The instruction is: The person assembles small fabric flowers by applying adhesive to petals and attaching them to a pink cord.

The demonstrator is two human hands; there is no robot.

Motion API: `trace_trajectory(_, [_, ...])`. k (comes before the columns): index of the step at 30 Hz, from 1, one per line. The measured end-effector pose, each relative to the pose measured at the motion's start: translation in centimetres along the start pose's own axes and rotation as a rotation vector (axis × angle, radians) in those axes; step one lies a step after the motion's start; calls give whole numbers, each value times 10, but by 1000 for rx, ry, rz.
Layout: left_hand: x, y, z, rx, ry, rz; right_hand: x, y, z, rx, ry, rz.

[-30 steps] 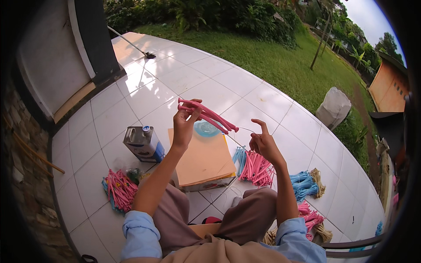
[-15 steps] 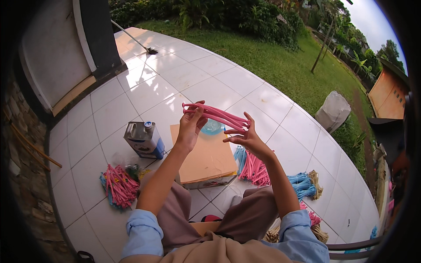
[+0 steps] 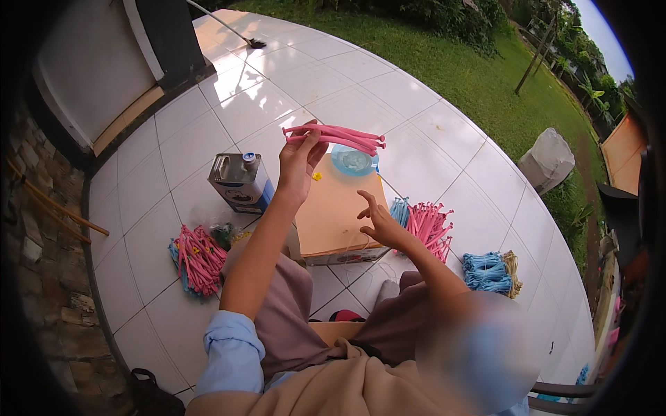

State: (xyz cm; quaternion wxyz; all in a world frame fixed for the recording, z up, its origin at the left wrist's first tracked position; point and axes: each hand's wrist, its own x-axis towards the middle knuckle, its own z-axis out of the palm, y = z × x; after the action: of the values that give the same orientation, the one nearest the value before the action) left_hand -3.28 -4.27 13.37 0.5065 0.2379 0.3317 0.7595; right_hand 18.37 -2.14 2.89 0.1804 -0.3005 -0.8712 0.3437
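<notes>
My left hand [image 3: 298, 166] is closed round one end of a small bunch of pink knob-ended strands [image 3: 350, 137], held up level in the air. Their free ends point right, above a clear blue bowl [image 3: 347, 158]. My right hand [image 3: 380, 220] holds nothing; its fingers are spread over the right side of a cardboard sheet [image 3: 333, 215] that lies on a box. A small yellow piece [image 3: 317, 176] rests on the sheet near the bowl. Right of the box lies a pile of loose pink strands [image 3: 428, 229], with blue strands [image 3: 400, 209] beside it.
A metal can [image 3: 241, 187] with a blue cap stands left of the box. Nearer me on the left is a pink and blue pile [image 3: 198, 260]. Bundled blue strands [image 3: 488, 272] lie at the right. A broom [image 3: 255, 43] and a white sack [image 3: 547, 161] are farther off.
My right hand has let go of the pink strands and moved down toward the cardboard. The left hand still holds them. The view has tilted, so the scene sits differently in the picture.
</notes>
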Motion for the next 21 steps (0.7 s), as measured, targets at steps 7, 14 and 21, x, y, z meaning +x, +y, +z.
trace_trajectory(7, [-8, 6, -19, 110, -52, -64, -3, -18, 11, 190, -485, 179])
trace_trajectory(14, [-21, 10, -15, -43, -102, -211, 15, -56, -33, 1120, 57, 176])
trace_trajectory(21, [-36, -11, 2, 792, -242, 180, 34, -74, -53, 1284, 549, 138])
